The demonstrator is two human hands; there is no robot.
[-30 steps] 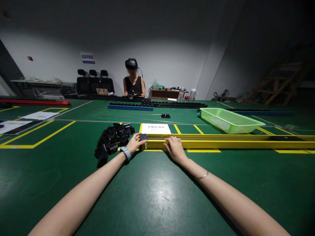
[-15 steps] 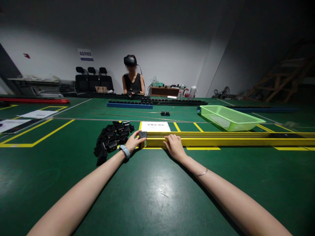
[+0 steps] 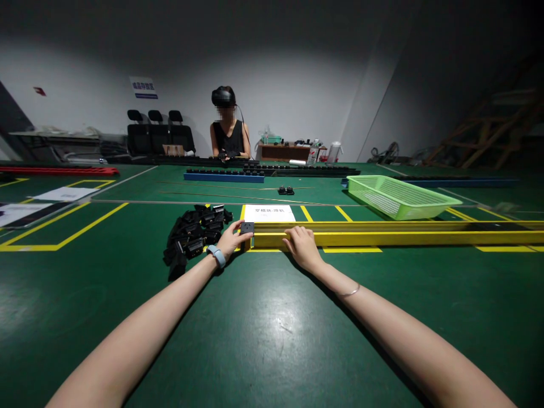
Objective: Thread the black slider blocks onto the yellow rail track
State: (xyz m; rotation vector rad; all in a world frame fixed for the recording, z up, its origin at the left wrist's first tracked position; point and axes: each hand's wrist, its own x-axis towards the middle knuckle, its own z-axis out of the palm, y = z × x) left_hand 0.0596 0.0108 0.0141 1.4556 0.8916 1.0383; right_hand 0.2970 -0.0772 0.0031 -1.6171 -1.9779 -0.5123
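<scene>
Between the thumb and fingers of my left hand [image 3: 230, 239] is a small square black socket module [image 3: 247, 227] with holes in its face. It sits right at the left end of a long yellow rail [image 3: 357, 240]; whether it has entered the channel I cannot tell. My right hand [image 3: 302, 247] is wrapped over the rail's near wall a little right of that end, fingertips bent over the top edge. Beside my left hand lies a heap of black modules [image 3: 193, 235]. A white paper label [image 3: 270, 213] with printed characters rests just behind the rail.
A green plastic basket [image 3: 399, 198] stands behind the rail on the right. Two black parts [image 3: 285, 191] and thin rods lie further back, near a blue rail [image 3: 224, 178]. Across the table a person [image 3: 229, 130] wearing a headset works. Yellow tape [image 3: 59, 247] marks the green tabletop.
The view has tipped slightly, so the background sits a little higher. Both hands keep nearly the same hold, and the module remains at the rail's left end.
</scene>
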